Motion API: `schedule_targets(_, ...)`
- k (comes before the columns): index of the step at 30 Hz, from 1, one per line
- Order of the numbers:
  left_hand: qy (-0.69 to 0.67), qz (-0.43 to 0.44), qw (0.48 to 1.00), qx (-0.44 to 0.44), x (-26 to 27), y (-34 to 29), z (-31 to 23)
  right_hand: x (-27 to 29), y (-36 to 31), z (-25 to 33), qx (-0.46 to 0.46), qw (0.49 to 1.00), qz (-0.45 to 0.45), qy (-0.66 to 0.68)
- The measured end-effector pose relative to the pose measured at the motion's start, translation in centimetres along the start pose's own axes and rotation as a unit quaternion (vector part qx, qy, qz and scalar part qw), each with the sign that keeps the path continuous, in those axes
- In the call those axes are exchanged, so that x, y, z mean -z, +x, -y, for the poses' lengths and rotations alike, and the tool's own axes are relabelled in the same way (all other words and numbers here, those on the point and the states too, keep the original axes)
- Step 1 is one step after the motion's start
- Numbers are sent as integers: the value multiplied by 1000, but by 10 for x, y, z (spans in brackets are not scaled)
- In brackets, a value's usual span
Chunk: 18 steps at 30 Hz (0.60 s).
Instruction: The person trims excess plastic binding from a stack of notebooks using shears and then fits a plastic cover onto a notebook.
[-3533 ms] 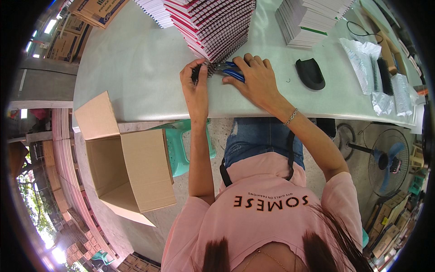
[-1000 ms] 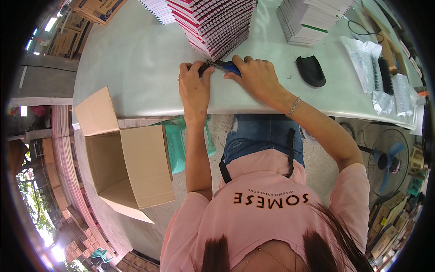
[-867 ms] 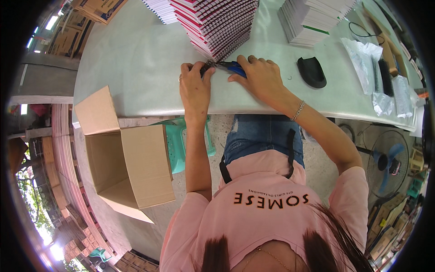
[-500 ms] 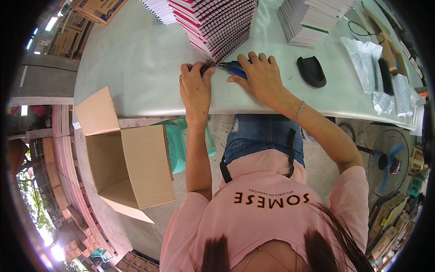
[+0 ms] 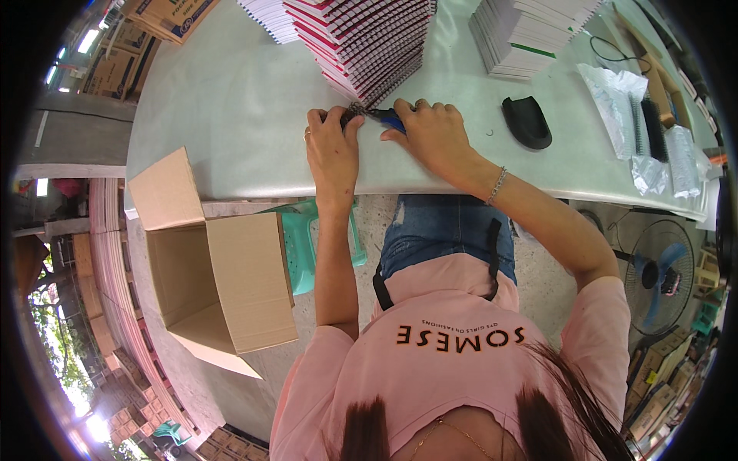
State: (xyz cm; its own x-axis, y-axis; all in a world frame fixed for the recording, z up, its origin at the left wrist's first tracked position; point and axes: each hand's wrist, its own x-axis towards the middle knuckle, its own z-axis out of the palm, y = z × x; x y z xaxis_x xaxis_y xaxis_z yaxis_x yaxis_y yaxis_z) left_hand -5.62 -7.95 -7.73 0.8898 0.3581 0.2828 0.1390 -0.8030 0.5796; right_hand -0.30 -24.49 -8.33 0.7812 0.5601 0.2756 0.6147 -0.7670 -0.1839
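Observation:
A tall stack of spiral-bound notebooks [image 5: 361, 54] with red-edged covers and dark coils stands on the table. At its near corner my left hand [image 5: 332, 144] is closed in a pinch on a dark wire binding coil [image 5: 350, 114]. My right hand [image 5: 440, 137] is wrapped around blue-handled pliers [image 5: 393, 121]. Their jaws point left and meet the coil's right end. Whether they grip the wire is too small to tell. A tiny curved bit of wire [image 5: 490, 132] lies right of my right hand, beside a curved black tray-like piece [image 5: 527, 123].
Another stack of white-paged books [image 5: 513, 46] stands at the far right. Along the table's right side lie plastic-wrapped coils [image 5: 680, 161] and dark loose coils [image 5: 656, 127]. Below the table edge are an open cardboard box [image 5: 254, 284], a green stool [image 5: 301, 250] and a fan [image 5: 659, 276].
My right hand has shifted slightly left and closed more around the pliers, with the handles drawn together. My left hand with the coil has hardly moved.

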Motion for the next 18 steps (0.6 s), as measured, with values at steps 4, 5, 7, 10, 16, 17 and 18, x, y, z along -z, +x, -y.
schedule_targets(4,19,-10,999,-23,0,1,5,8,2,5,-16,999,37,19)
schedule_targets(5,27,-16,999,-30,-1,1,7,10,1,5,-21,999,39,28)
schedule_targets(7,24,-14,999,-28,1,2,10,12,-1,2,-33,998,42,43)
schedule_targets(10,-6,15,1000,-9,10,-2,8,12,-9,-12,-26,999,-12,43)
schedule_targets(16,-217,219,948,83,37,-16,-22,8,-36,-37,-59,996,-60,42)
schedule_targets(17,-252,248,932,81,36,-16,-31,6,-40,-39,-47,991,-110,63)
schedule_targets(18,-285,278,914,78,35,-15,-39,3,-43,-41,-34,983,-162,82)
